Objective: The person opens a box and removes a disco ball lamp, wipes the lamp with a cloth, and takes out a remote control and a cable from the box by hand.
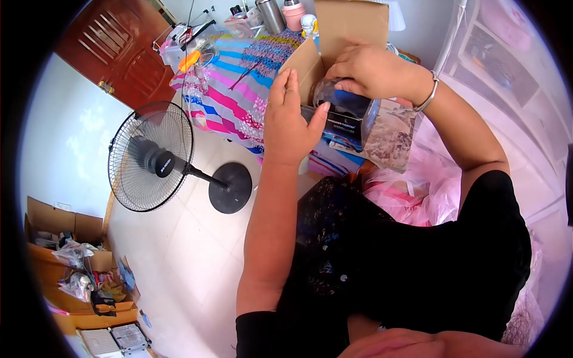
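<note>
A cardboard box [351, 25] stands at the edge of the cloth-covered table, its brown flaps raised. Its near side carries a black printed panel [345, 126], and a rocky-patterned flap [389, 136] spreads out on the right. My left hand [292, 122] rests against the box's left side, fingers straight and thumb apart. Over the opening, my right hand [379, 70] curls its fingers around a clear plastic piece [325, 90] with something dark beneath it. The box's lower contents are hidden by the hands and walls.
A striped, flowered cloth [230, 89] covers the table, with a steel flask [270, 17] and pink bottle [293, 14] behind. A black standing fan [162, 162] is left of me. Pink plastic bags [406, 191] lie at right; an open carton [54, 215] sits far left.
</note>
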`<state>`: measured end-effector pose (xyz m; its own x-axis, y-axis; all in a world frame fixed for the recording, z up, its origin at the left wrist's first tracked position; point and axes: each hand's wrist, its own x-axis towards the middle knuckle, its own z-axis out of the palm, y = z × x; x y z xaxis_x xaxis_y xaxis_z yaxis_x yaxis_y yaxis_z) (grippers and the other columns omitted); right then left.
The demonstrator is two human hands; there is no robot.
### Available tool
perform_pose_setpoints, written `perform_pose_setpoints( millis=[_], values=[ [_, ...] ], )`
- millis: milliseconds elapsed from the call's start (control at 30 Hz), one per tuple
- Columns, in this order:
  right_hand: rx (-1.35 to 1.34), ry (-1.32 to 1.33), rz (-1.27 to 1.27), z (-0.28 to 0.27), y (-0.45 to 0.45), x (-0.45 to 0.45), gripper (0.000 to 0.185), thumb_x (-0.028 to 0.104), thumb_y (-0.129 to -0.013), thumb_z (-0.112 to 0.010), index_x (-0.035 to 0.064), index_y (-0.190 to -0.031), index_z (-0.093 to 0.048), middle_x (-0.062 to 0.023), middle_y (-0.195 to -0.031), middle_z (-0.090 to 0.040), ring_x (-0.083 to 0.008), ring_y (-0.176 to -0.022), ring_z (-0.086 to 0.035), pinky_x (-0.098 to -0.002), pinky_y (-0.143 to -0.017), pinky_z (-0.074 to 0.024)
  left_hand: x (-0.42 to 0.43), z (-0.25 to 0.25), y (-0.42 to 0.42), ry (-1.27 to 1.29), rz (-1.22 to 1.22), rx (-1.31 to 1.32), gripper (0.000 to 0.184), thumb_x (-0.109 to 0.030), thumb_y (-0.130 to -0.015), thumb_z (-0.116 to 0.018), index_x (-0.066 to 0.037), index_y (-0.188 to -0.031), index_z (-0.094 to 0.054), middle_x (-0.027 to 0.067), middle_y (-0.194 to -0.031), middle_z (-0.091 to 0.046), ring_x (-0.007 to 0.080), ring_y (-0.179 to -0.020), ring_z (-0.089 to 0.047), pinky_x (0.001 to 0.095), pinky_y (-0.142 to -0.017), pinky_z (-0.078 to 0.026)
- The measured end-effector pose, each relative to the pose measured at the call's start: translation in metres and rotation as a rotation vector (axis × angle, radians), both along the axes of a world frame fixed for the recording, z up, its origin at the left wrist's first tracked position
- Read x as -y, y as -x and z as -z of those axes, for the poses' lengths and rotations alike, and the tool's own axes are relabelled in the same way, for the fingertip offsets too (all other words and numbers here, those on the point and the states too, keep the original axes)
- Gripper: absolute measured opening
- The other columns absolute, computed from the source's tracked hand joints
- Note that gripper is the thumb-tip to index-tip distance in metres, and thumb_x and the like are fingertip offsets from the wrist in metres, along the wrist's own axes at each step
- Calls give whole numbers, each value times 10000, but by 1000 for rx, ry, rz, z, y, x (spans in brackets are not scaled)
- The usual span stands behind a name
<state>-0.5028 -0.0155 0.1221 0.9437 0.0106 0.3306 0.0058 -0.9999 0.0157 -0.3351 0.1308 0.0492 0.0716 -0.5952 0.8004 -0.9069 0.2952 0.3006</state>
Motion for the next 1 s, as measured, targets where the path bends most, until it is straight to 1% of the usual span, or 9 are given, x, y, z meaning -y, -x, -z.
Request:
perform_pose_setpoints(
  millis=[233, 300, 433, 700, 800, 867, 900, 967, 1000],
  values=[
    [231, 50, -60, -14, 23, 8, 172, 205, -867, -638, 35, -845, -622, -124, -803, -590, -322, -777, -558, -413, -825, -448, 5, 2, 1, -36, 20, -35, 702, -230, -752, -742, 114, -1292, -453, 257, -1274, -483, 405, -1158, -501, 414, -992, -415],
    [221, -144, -28, -24, 36, 2, 207, 200, -863, -649, 15, -785, -596, -119, -740, -548, -300, -694, -513, -375, -674, -434, 4, 2, 0, -32, 18, -27, 704, -232, -750, -745, 110, -1292, -455, 252, -1275, -486, 401, -1157, -503, 411, -989, -418],
    [84, -320, 131, -28, 63, -8, 169, 184, -847, -673, 26, -813, -622, -102, -650, -550, -245, -571, -513, -323, -569, -437, 3, 4, -4, -46, 23, -51, 710, -240, -742, -757, 100, -1293, -464, 242, -1277, -493, 390, -1155, -510, 406, -980, -426],
    [-124, -456, 330, -7, 65, -14, 137, 144, -804, -684, 48, -873, -615, -98, -657, -574, -232, -625, -576, -356, -608, -455, 7, 5, -2, -26, 59, -58, 721, -251, -736, -771, 100, -1289, -471, 243, -1272, -502, 391, -1153, -511, 412, -977, -426],
    [-82, -127, 249, -9, 52, -14, 188, 131, -767, -697, 35, -903, -609, -118, -735, -611, -276, -710, -614, -396, -657, -465, 7, 4, -1, -22, 61, -61, 735, -259, -736, -774, 102, -1295, -462, 247, -1274, -500, 395, -1153, -508, 417, -981, -422],
    [-29, -183, 184, -13, 36, -20, 376, 141, -716, -724, 33, -1059, -614, -158, -1000, -640, -323, -947, -616, -414, -806, -479, 6, 4, 1, -20, 60, -72, 745, -263, -734, -777, 103, -1298, -457, 250, -1277, -497, 397, -1154, -507, 420, -983, -420],
    [-29, -180, 180, -6, 31, -17, 376, 141, -716, -724, 33, -1059, -614, -158, -1000, -640, -323, -947, -616, -414, -806, -479, 6, 3, 1, -24, 68, -83, 758, -267, -732, -780, 102, -1305, -450, 252, -1281, -494, 398, -1157, -504, 420, -984, -420],
    [-16, 39, 137, 12, 19, -7, 633, 175, -680, -757, 42, -1260, -542, -174, -1280, -537, -342, -1171, -521, -387, -976, -433, 5, 2, 3, -23, 73, -93, 771, -271, -729, -784, 100, -1312, -443, 254, -1285, -491, 399, -1161, -502, 421, -986, -419],
    [-15, 42, 133, 9, 14, -6, 633, 175, -680, -757, 42, -1260, -542, -174, -1280, -537, -342, -1171, -521, -387, -976, -433, 4, 2, 3, -31, 65, -88, 782, -272, -726, -787, 100, -1318, -436, 256, -1290, -487, 400, -1167, -499, 421, -989, -418]
  ],
)
